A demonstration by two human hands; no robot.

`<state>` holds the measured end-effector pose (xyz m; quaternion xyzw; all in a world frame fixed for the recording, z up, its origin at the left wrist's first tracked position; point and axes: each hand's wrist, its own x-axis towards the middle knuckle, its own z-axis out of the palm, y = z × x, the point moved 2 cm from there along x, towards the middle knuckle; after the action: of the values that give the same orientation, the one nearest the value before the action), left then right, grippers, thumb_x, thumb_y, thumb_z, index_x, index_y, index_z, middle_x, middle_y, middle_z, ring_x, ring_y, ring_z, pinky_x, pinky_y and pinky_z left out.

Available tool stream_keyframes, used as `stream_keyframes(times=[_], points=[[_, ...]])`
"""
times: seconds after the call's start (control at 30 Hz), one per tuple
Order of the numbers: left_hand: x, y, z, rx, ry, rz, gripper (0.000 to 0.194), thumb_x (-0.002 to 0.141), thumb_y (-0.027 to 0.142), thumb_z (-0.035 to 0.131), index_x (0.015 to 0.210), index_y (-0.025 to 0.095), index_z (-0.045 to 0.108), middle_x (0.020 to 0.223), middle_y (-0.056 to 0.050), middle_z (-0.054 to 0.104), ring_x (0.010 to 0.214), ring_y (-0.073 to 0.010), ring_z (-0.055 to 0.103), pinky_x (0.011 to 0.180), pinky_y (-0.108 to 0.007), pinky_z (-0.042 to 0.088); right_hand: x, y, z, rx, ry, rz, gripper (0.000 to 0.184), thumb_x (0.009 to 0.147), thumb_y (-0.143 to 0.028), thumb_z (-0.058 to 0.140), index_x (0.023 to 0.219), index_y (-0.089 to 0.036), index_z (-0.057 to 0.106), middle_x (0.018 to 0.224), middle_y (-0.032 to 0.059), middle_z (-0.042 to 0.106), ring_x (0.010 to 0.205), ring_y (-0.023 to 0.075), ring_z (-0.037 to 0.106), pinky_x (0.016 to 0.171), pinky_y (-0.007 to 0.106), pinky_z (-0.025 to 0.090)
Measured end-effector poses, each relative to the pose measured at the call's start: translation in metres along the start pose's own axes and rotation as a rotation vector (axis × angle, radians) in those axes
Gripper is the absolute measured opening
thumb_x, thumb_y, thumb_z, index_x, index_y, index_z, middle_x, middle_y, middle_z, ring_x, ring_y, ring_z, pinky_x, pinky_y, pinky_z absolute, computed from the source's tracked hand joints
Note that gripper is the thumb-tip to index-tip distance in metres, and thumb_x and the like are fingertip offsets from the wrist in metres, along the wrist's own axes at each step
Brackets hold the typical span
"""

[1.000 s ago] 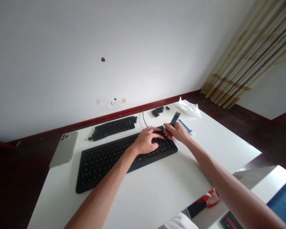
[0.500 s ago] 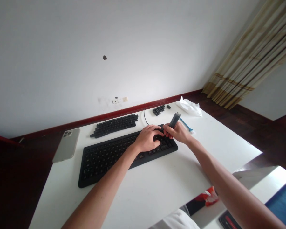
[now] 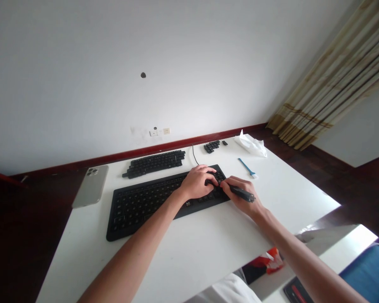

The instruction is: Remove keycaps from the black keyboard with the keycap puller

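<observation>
A black keyboard [image 3: 135, 208] lies tilted across the white table; small pale dots show over much of it, like bare key switches. My left hand [image 3: 196, 183] rests on its right part, fingers spread and thumb apart. At the keyboard's right end, my right hand [image 3: 240, 195] is closed round a dark pen-like tool [image 3: 242, 192]. Its rear end points right and towards me, while the tip is hidden by the fingers. Behind the keyboard, black keycaps [image 3: 156, 163] sit together in rows. A smaller group of keycaps [image 3: 211, 147] lies farther right, with one single keycap [image 3: 225, 143] beside it.
A phone [image 3: 91, 187] lies face down at the table's left edge. On the right are a blue brush [image 3: 246, 167] and a crumpled white plastic bag [image 3: 251, 144]. A cable [image 3: 195, 155] runs back from the keyboard. A red packet [image 3: 273, 261] shows below the front edge.
The tool in my right hand has swung from upright to lying low, its rear end now towards me. My right hand has shifted slightly right and nearer. My left hand stays on the keyboard.
</observation>
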<state>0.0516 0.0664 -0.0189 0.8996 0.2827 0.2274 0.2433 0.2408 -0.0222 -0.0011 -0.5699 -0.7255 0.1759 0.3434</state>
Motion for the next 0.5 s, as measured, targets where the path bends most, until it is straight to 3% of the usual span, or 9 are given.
stream_keyframes(times=[0.13, 0.27, 0.5], points=[[-0.001, 0.002, 0.0, 0.001, 0.026, 0.024, 0.027, 0.085, 0.016, 0.064, 0.106, 0.028, 0.077, 0.142, 0.0, 0.069, 0.145, -0.0275, 0.051, 0.127, -0.048, 0.038, -0.004, 0.001, 0.007, -0.04, 0.081, -0.064, 0.027, 0.103, -0.039, 0.056, 0.086, -0.026, 0.072, 0.08, 0.0079, 0.07, 0.078, 0.0254, 0.062, 0.075, 0.04, 0.05], [-0.001, 0.001, 0.001, -0.024, 0.054, -0.008, 0.041, 0.085, 0.017, 0.064, 0.124, 0.027, 0.068, 0.135, -0.003, 0.072, 0.143, -0.0286, 0.053, 0.124, -0.049, 0.042, 0.009, 0.003, 0.011, 0.012, 0.108, -0.101, 0.024, 0.101, -0.039, 0.058, 0.088, -0.027, 0.073, 0.101, 0.0097, 0.076, 0.096, 0.0293, 0.067, 0.092, 0.045, 0.053], [-0.002, -0.001, 0.002, -0.056, 0.097, 0.011, 0.064, 0.085, 0.014, 0.062, 0.148, 0.023, 0.051, 0.141, -0.007, 0.069, 0.139, -0.0278, 0.057, 0.122, -0.047, 0.043, 0.025, 0.004, 0.019, 0.274, 0.027, 0.089, 0.021, 0.098, -0.042, 0.064, 0.094, -0.024, 0.074, 0.093, 0.0049, 0.075, 0.086, 0.0234, 0.068, 0.083, 0.036, 0.051]])
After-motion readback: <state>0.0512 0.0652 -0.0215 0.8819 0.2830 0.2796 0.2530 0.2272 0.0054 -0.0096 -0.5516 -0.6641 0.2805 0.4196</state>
